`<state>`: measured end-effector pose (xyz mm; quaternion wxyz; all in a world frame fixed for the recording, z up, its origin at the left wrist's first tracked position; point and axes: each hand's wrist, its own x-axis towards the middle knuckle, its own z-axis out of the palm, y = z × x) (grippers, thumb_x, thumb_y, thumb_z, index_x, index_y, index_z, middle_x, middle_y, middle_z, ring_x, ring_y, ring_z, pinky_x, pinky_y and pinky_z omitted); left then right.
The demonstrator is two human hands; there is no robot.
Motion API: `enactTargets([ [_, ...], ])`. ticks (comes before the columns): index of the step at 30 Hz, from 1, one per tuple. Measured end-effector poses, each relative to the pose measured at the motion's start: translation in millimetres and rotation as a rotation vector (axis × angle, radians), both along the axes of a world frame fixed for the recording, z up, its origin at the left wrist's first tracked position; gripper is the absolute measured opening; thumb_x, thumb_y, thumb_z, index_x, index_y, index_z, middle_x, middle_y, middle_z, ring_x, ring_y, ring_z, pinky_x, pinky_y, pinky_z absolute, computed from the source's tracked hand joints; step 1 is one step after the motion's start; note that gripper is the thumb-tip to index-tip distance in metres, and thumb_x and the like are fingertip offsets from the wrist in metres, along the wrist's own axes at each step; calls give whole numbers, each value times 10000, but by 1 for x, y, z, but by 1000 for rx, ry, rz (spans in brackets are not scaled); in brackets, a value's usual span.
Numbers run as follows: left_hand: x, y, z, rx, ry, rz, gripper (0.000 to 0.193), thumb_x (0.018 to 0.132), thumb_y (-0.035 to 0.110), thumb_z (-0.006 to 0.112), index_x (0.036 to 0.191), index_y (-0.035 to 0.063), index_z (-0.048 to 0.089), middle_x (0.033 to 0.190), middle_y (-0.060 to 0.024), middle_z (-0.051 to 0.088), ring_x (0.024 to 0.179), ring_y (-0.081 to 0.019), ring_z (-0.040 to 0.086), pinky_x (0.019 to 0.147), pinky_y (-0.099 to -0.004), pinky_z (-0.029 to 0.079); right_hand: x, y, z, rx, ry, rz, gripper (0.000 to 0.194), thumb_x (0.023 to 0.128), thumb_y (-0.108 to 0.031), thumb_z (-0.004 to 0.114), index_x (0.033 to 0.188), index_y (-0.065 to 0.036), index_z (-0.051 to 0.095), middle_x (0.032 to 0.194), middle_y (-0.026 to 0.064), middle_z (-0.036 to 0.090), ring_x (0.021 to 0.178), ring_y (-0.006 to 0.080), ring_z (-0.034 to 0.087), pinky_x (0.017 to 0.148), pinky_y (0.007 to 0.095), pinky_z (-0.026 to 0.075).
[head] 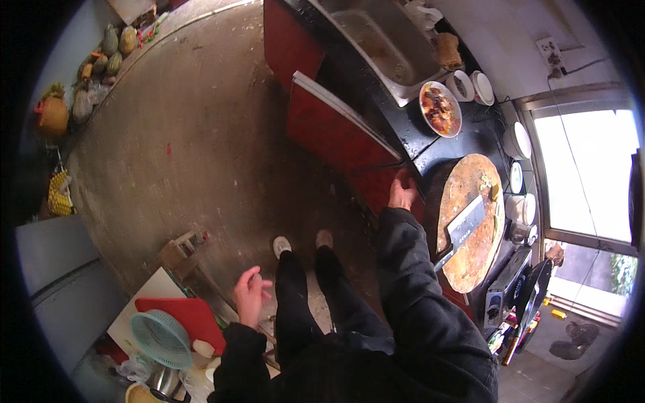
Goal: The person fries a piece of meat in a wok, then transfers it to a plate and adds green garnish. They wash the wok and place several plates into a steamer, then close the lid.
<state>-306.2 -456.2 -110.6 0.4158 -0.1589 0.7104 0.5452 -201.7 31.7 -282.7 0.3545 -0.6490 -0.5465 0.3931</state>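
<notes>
My right hand (402, 191) touches the red cabinet front below the black counter edge; its fingertips are partly hidden at the door's edge, so its hold is unclear. Beside it, a red cabinet door (337, 126) stands swung out from the counter. My left hand (253, 296) hangs over the floor with fingers loosely bent and nothing in it. To the right of my right hand, a cleaver (466, 221) lies on a round wooden chopping block (461, 267), near some vegetable scraps. A bowl of food in red sauce (441, 109) rests on the counter beyond the block.
A metal sink (388, 45) is set in the counter at the top. White containers (516, 141) and a gas stove (508, 287) line the window side. At lower left, a table holds a blue plastic basket (161, 338) and red board (206, 320). A wooden stool (179, 252) stands nearby.
</notes>
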Motion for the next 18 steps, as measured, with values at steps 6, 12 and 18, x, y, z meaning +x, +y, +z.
enactTargets([
  [6, -20, 67, -35, 185, -38, -151, 331, 927, 125, 620, 1242, 28, 586, 891, -70, 699, 625, -100, 611, 558, -238, 495, 47, -79, 8, -566, 1284, -527, 194, 823, 16, 471, 980, 80, 564, 925, 190, 587, 844, 308, 550, 745, 411, 526],
  [12, 25, 181, -95, 419, 365, -594, 377, 966, 252, 559, 1255, 11, 589, 1200, -157, 666, 1108, -298, 646, 959, -373, 502, 94, -217, 94, -863, 892, -429, 137, 826, -77, 509, 887, 20, 584, 809, 157, 604, 872, 312, 600, 766, 394, 524],
  [18, 104, 150, -155, 417, 479, -1335, 243, 996, 207, 410, 957, 35, 577, 954, -181, 651, 898, -348, 651, 818, -497, 498, 14, -165, 132, -396, 72, 338, 254, 969, -301, 510, 982, -66, 605, 786, 83, 643, 615, 173, 618, 468, 283, 472],
])
